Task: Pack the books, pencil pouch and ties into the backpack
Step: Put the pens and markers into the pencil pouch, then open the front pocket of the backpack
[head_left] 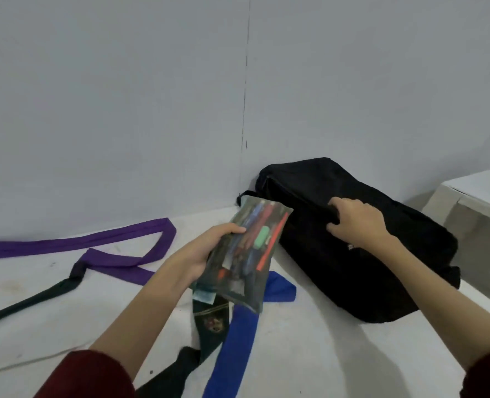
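A black backpack (381, 259) lies on its side against the wall at the right. My right hand (355, 222) grips the fabric on its upper face. My left hand (209, 248) holds a see-through pencil pouch (246, 254) full of coloured pens, raised above the surface just left of the backpack. A purple tie (94, 242) lies looped at the left. A blue tie (238, 337) and a dark green crested tie (212, 320) lie under the pouch. No books are in view.
Everything rests on a white surface (309, 354) that meets a pale wall at the back. A white box or ledge (473, 199) stands at the far right, behind the backpack. A dark strip (22, 303) joined to the purple tie runs to the left edge.
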The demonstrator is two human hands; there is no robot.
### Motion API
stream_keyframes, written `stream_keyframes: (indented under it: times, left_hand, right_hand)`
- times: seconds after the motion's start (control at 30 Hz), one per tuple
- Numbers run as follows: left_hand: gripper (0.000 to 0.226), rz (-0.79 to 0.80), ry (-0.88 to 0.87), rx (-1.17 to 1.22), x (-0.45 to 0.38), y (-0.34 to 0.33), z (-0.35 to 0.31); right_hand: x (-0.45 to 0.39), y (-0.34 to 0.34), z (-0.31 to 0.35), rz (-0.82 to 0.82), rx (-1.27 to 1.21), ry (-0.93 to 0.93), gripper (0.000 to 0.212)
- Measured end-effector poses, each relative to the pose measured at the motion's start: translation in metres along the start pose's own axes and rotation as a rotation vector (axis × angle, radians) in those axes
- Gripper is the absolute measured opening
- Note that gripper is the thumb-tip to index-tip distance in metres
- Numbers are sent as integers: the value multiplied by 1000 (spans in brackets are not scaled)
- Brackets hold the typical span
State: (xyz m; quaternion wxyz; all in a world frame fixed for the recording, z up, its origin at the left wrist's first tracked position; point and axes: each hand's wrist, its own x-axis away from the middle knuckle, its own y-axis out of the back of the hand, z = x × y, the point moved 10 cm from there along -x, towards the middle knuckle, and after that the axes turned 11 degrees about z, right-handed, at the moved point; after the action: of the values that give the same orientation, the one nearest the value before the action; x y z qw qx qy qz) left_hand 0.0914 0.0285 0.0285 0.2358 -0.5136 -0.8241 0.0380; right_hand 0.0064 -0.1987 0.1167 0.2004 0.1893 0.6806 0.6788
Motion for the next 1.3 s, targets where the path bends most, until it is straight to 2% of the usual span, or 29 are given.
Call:
stream_keyframes:
  times: [0.13,0.37,0.6,0.77,0.87,0.93,1.0,1.07,1.2,1.3]
  left_hand:
    - [22,-17,-6,28,-54,-45,-1]
    - [24,-130,-89,128,-111,-81,-41]
    - [21,-307,-252,349,-152,-88,-73]
    - [27,-240,-295,450,-176,-93,-81]
    - [28,-199,-257,259,-181,-82,-83]
    - [31,-279,-239,36,-180,-66,-84]
    - [28,-326,-274,-25,-175,-58,-88]
    - [23,-273,-305,64,-174,-64,-88]
    - [26,-47,-276,248,-179,-101,-80]
    - [29,-55,-252,224,-177,-102,-76]
  right_hand:
    - [2,29,-27,-76,-280,146,24]
    - [-11,49,-33,18,-410,297,1]
    - [-12,59,-28,31,-453,383,17]
    - [-23,59,-30,66,-389,414,15]
    - [-34,58,-36,134,-406,424,15]
    - [-39,56,-38,166,-428,438,13]
    - [-43,53,-39,192,-462,441,14]
    - [-46,50,-42,200,-513,437,14]
    - [-52,48,-40,185,-582,442,18]
    - [-57,43,-36,170,-590,434,21]
